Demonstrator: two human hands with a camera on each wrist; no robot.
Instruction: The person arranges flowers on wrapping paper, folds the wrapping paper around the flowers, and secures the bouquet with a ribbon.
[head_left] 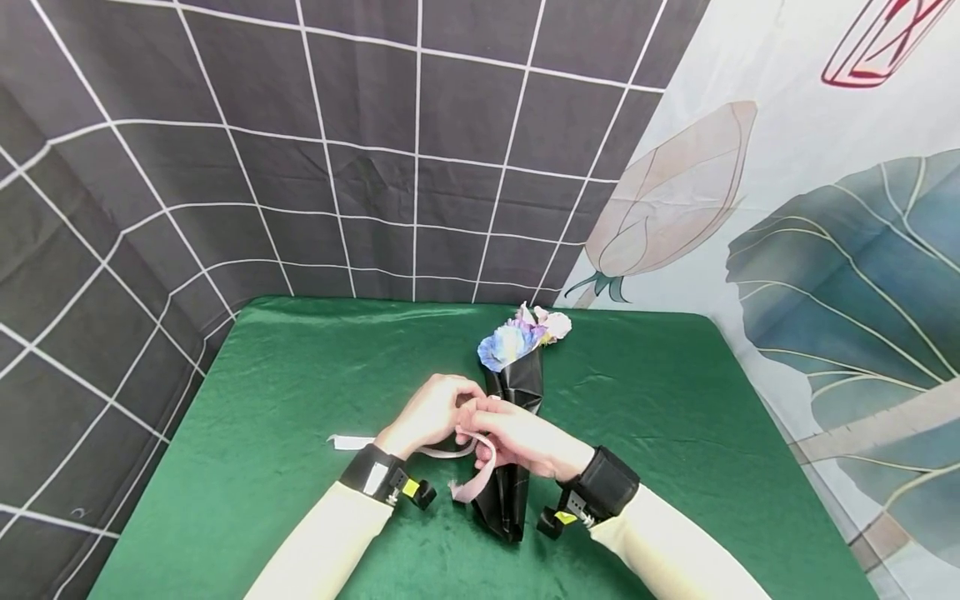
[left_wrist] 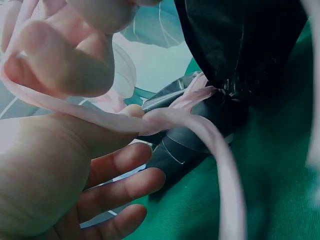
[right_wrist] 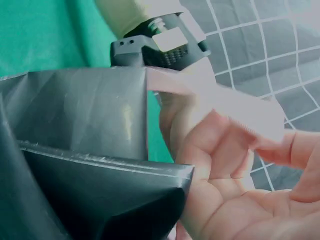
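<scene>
One black-wrapped bouquet (head_left: pixel 517 417) lies mid-table (head_left: pixel 300 400); left hand (head_left: pixel 427 412) and right hand (head_left: pixel 517 437) each pinch one pink ribbon (head_left: pixel 472 479).

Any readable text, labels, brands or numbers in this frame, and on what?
None can be read.
Left wrist band: a white label and a yellow tag, too small to read.
Right wrist band: a yellow tag, too small to read.
Black wrap, ribbon, green cloth: no print shows.
</scene>
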